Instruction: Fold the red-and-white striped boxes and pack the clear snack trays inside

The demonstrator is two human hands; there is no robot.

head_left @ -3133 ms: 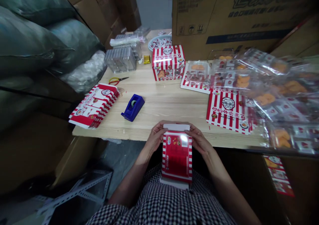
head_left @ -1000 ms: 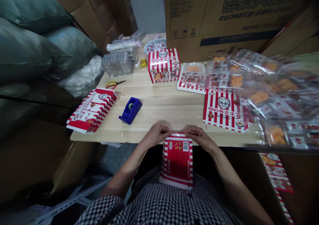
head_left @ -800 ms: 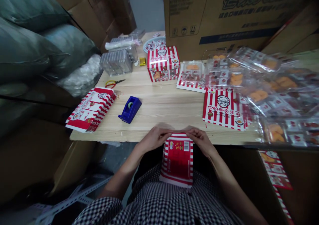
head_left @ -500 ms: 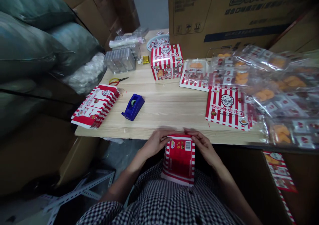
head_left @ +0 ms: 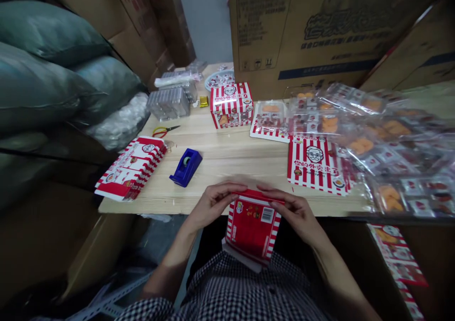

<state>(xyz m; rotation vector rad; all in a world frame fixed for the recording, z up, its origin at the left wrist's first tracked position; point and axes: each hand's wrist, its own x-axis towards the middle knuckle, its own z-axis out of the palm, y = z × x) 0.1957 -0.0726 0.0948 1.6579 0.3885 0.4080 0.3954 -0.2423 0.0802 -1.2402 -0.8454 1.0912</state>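
A red-and-white striped cardboard box is held at the table's front edge, its barcode panel facing up toward me. My left hand pinches its upper left corner, thumb on the near face. The upper right corner is gripped by my right hand in the same way. A white flap shows at the box's lower end, close to my checkered shirt. Beyond my left hand stands a blue tape dispenser on the table.
Flat striped cartons are stacked at left, near scissors. An assembled box stands at the back. More flat cartons and many clear packs of toy food cover the right side. Large cardboard boxes rise behind.
The box has tilted slightly, its lower end swinging left and its white flap standing out more. Both hands keep their hold at its top corners. The camera view has shifted a little.
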